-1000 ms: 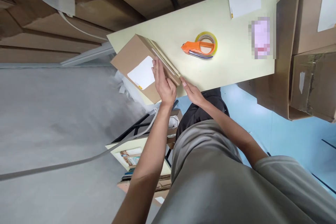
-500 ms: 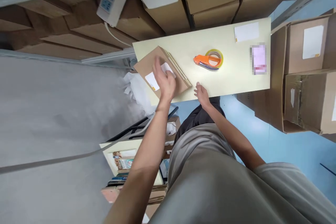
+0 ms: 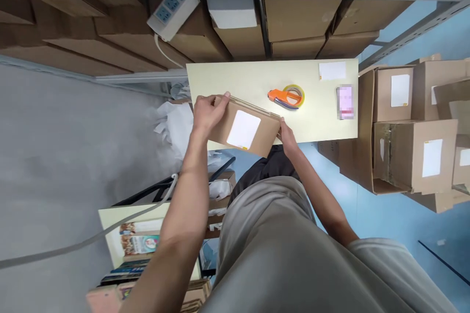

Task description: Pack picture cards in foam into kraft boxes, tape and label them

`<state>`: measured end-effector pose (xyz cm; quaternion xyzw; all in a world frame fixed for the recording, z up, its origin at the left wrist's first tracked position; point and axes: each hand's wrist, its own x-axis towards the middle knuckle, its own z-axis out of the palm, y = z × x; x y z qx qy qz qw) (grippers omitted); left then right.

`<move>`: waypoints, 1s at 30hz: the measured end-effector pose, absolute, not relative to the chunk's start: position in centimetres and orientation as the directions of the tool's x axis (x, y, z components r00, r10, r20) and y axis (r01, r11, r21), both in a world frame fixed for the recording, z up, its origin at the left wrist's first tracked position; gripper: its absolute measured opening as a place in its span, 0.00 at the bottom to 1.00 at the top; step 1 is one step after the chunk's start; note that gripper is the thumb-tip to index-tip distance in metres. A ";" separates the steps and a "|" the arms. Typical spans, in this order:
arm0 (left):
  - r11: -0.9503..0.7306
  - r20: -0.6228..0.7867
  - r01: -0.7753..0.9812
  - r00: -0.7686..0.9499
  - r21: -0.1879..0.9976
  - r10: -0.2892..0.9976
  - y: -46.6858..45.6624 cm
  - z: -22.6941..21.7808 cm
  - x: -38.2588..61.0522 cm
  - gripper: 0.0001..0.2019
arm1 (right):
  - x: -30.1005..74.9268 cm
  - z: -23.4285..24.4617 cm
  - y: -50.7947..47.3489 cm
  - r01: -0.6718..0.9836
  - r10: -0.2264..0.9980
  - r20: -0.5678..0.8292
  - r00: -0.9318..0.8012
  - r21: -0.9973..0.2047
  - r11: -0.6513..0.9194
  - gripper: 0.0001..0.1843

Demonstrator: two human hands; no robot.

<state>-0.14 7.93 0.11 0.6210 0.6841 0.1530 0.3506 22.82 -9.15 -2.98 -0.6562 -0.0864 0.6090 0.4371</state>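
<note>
Probably for balance, the left hand [image 3: 207, 113] and right hand [image 3: 289, 138] are grasping opposite ends of the labelled parcel [image 3: 244, 129], holding it over the table's [image 3: 312, 127] near edge; the tape dispenser [image 3: 282, 95] is lying on the table beyond, perhaps for easy reach.

Lanes and blocks across the worktop [image 3: 316, 124]
I could pass between the orange tape dispenser [image 3: 280, 94] and the pink item [image 3: 345, 101]. The brown box [image 3: 244, 129], between left hand [image 3: 208, 113] and right hand [image 3: 288, 138], blocks the near edge's left half; stacked boxes [image 3: 301, 19] wall the far edge, cartons [image 3: 394, 156] the right.
</note>
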 end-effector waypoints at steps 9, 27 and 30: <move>0.337 -0.316 0.417 -0.121 0.844 0.941 -1.9 0.7 -1.1 0.25 | 25.1 1.2 -11.6 0.011 0.821 -0.355 0.447 -0.915 -0.402 0.26; 0.362 -0.411 0.395 0.042 0.844 0.911 -6.5 -0.1 -2.8 0.34 | 26.8 3.8 -13.7 0.180 0.874 -0.449 0.185 -0.859 -0.479 0.37; 0.363 -0.402 0.380 0.025 0.851 0.915 -7.3 0.0 -2.9 0.29 | 26.4 3.9 -14.4 0.146 0.877 -0.447 0.176 -0.869 -0.472 0.37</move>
